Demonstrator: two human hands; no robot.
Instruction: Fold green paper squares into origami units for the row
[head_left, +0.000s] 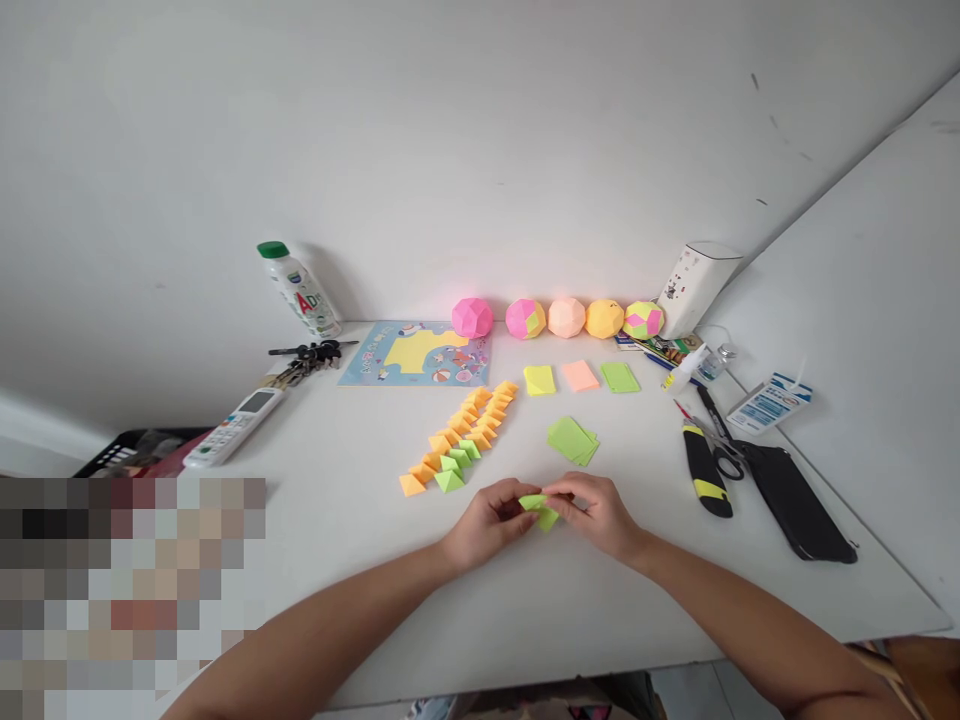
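Note:
Between my two hands is a small green sheet of paper (548,518), partly folded. My left hand (486,522) pinches its left side between thumb and fingers. On the other side, my right hand (596,512) grips the paper's upper right edge. Just beyond them lies a loose fan of green paper squares (573,441). To the left, two slanting rows hold folded orange paper pieces (442,440) and several folded green paper pieces (450,481).
Yellow (539,380), pink (580,376) and green paper stacks (619,377) lie farther back. Paper balls (567,318) line the wall. A utility knife (706,470), scissors (724,455) and black pouch (799,500) lie right; a remote (234,428) and bottle (300,290) stand left.

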